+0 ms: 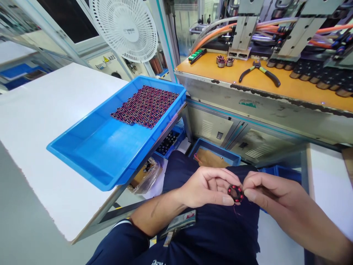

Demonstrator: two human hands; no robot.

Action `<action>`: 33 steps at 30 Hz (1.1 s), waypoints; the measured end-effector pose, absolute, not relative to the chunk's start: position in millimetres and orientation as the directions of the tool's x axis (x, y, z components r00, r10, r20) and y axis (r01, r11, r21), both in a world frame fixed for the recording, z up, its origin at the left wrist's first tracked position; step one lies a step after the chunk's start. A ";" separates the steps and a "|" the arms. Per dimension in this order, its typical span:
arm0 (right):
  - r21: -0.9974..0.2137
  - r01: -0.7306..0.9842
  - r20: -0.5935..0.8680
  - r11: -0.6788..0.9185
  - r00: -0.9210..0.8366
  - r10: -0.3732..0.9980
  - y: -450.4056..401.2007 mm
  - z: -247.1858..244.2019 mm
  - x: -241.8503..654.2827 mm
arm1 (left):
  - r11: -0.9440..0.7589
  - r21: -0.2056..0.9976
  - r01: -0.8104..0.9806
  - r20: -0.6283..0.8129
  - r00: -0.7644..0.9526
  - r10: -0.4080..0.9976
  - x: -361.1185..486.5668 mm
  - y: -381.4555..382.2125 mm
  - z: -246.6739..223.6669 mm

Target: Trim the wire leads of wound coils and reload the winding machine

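Above my lap, my left hand (209, 187) grips a small ring-shaped motor stator (241, 197) wound with red wire coils, its thumb below and its fingers behind the ring. My right hand (271, 195) is closed in a pinch against the ring's right edge. Whether a wire end lies between those right fingertips is hidden. Thin loose wires (235, 210) hang from the bottom of the stator. To the left, a blue tray (110, 143) holds a dense layer of similar stators (147, 105) in its far part.
The tray sits on a white table (57, 95), near a white fan (127, 29). On the machine's orange ledge are pliers (259, 70), a few loose stators (221, 62) and rows of dark cylindrical parts (322, 77). Below it stands a blue bin (234, 159) with cardboard.
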State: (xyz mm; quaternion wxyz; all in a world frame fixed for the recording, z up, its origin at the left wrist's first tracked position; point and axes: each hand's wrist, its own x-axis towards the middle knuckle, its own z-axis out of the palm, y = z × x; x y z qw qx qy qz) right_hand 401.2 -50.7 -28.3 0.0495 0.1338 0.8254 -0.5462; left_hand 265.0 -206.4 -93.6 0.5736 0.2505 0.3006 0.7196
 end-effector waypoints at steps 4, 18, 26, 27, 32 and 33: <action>-0.899 0.266 -0.230 0.347 -0.963 0.142 -49.9 -33.8 404.3 | -0.192 0.699 -0.689 0.051 -0.220 0.974 264.0 -203.8 -95.3; -0.908 0.228 -0.174 0.351 -0.968 0.179 -55.7 -36.5 407.7 | -0.247 0.748 -0.616 0.114 -0.249 0.962 262.5 -202.8 -93.8; -0.895 0.274 -0.221 0.352 -0.958 0.184 -61.2 -36.1 408.4 | -0.288 0.775 -0.563 0.151 -0.276 0.949 262.9 -200.3 -94.5; -0.891 0.271 -0.218 0.363 -0.959 0.181 -61.3 -35.6 408.5 | -0.284 0.783 -0.553 0.148 -0.279 0.949 262.8 -200.1 -93.8; -0.805 0.042 -0.006 0.591 -0.998 0.062 -49.8 -34.1 416.7 | -0.217 0.821 -0.529 0.079 -0.271 0.959 262.1 -200.6 -90.6; -0.737 -0.038 0.104 0.675 -0.993 0.057 -45.7 -34.8 419.4 | -0.203 0.816 -0.541 0.068 -0.259 0.963 262.1 -201.0 -90.6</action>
